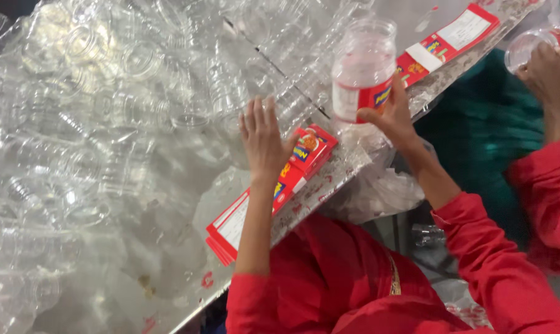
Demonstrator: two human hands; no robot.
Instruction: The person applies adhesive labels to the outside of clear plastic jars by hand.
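On table (168,291) | right hand (388,117) grips jar (363,68) | left hand (262,139) on labels (274,185)

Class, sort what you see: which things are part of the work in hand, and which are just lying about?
In use:
- left hand on the stack of red labels
- right hand holding a clear jar, label partly on

Lying about:
- heap of empty clear jars
- second label stack
- another person's hand with its own jar

You are sitting in a small packing workshop: a heap of empty clear plastic jars (107,124) is covering the shiny metal tabletop (187,291), stacks of red printed paper labels (274,185) are lying ready, and another worker's hand (549,74) is handling a jar alongside.
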